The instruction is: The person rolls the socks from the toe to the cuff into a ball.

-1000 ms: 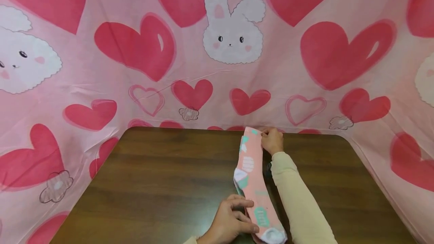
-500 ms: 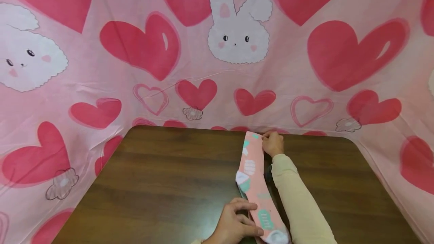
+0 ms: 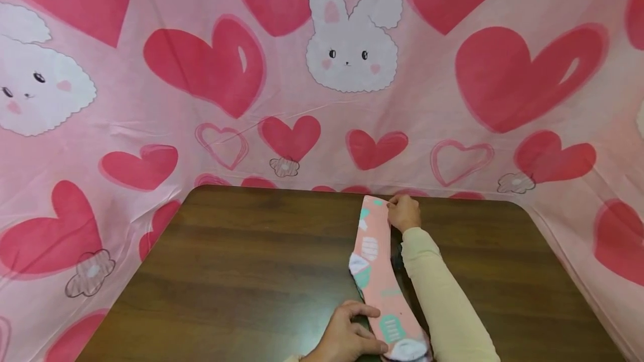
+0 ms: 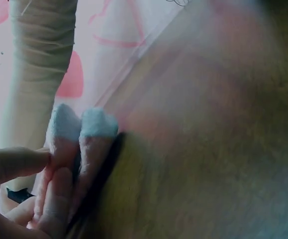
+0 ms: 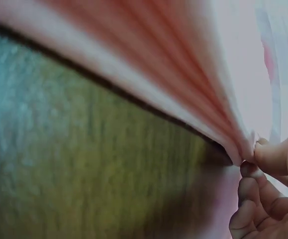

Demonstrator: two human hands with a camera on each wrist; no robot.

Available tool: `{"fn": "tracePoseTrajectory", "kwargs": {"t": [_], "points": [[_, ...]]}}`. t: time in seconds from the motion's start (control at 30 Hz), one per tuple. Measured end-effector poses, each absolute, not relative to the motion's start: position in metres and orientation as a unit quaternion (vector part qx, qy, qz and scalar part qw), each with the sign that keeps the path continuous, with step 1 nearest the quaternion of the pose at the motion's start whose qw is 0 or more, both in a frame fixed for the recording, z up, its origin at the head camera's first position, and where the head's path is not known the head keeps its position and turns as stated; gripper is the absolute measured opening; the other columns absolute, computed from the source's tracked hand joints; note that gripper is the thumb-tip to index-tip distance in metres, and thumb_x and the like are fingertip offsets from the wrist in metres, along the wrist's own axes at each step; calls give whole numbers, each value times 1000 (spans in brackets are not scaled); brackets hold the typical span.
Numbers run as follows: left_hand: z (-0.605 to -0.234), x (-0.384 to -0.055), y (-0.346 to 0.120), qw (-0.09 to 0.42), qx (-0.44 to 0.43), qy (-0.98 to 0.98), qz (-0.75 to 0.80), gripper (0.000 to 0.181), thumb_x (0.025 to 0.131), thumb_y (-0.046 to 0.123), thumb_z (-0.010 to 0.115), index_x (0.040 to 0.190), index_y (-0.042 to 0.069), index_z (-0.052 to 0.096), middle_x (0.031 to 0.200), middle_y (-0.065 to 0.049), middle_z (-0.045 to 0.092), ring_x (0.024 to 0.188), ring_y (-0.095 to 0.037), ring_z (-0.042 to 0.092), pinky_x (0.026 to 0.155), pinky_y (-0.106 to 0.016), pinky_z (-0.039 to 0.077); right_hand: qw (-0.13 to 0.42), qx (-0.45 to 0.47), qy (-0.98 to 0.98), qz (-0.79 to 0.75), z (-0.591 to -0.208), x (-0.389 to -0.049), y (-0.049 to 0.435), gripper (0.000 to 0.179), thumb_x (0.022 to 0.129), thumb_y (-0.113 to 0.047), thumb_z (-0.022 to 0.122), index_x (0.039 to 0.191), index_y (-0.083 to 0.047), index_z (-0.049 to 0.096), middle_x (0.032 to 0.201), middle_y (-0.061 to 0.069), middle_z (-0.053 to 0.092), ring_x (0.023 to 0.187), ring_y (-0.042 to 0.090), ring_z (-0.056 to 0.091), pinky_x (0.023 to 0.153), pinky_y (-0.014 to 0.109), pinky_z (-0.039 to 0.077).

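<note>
A pair of pink socks [image 3: 379, 261] with white heels and toes and mint-green patches lies lengthwise, one over the other, cuffs at the far end. Near the toes my left hand [image 3: 347, 328] pinches the upper sock. In the left wrist view two white toes [image 4: 64, 123] stand side by side, with a finger [image 4: 58, 196] between the socks and the thumb [image 4: 22, 163] on the outer face. At the cuff's right corner my right hand [image 3: 405, 213] pinches the edge. The right wrist view shows its thumb [image 5: 275, 157] and fingertip meeting on gathered pink fabric [image 5: 173, 64].
The dark brown wooden table [image 3: 226, 261] has rounded far corners. Behind it and at both sides hangs a pink cloth [image 3: 282, 88] printed with hearts and rabbits. A small dark object [image 3: 397, 257] shows beside my right sleeve [image 3: 443, 289].
The sock cuffs have come slightly nearer, with the right hand still pinching them. At the toe end, the upper sock has shifted a little over the lower one. The head view has shifted slightly.
</note>
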State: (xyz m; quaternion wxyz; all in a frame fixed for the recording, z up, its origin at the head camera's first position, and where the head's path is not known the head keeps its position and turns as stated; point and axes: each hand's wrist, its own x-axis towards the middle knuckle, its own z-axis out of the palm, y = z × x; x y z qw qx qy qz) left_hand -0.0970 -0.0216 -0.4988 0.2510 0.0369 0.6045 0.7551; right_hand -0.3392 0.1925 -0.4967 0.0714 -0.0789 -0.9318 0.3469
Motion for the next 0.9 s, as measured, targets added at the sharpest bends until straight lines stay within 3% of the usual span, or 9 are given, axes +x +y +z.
{"fn": "tracePoseTrajectory", "kwargs": {"t": [0.37, 0.5, 0.7, 0.9], "points": [[-496, -94, -24, 256, 27, 659, 707, 34, 84, -3, 75, 113, 5, 59, 130, -17, 27, 65, -16, 63, 56, -25, 45, 118, -18, -937, 328, -471, -327, 212, 18, 94, -22, 65, 104, -9, 74, 104, 16, 70, 95, 43, 63, 78, 59, 50], [-490, -96, -23, 247, 66, 664, 703, 29, 86, -1, 73, 112, 4, 60, 121, -12, 39, 67, -15, 63, 56, -24, 45, 125, -8, -942, 312, -457, -318, 222, 18, 96, -23, 65, 107, -12, 74, 110, 14, 70, 101, 43, 62, 79, 60, 49], [-481, -106, -20, 210, 153, 671, 694, 23, 86, 0, 70, 108, -3, 63, 96, -8, 62, 69, -9, 62, 60, -20, 48, 120, 15, -948, 295, -446, -295, 233, 23, 96, -26, 68, 109, -9, 74, 105, 12, 70, 94, 36, 64, 77, 58, 50], [-471, -115, -18, 172, 187, 696, 672, 19, 88, 3, 71, 105, -3, 64, 92, -4, 64, 70, -8, 62, 62, -22, 51, 94, 33, -949, 299, -452, -266, 240, 22, 94, -26, 71, 109, -11, 73, 106, 8, 67, 93, 30, 63, 74, 52, 53]]}}
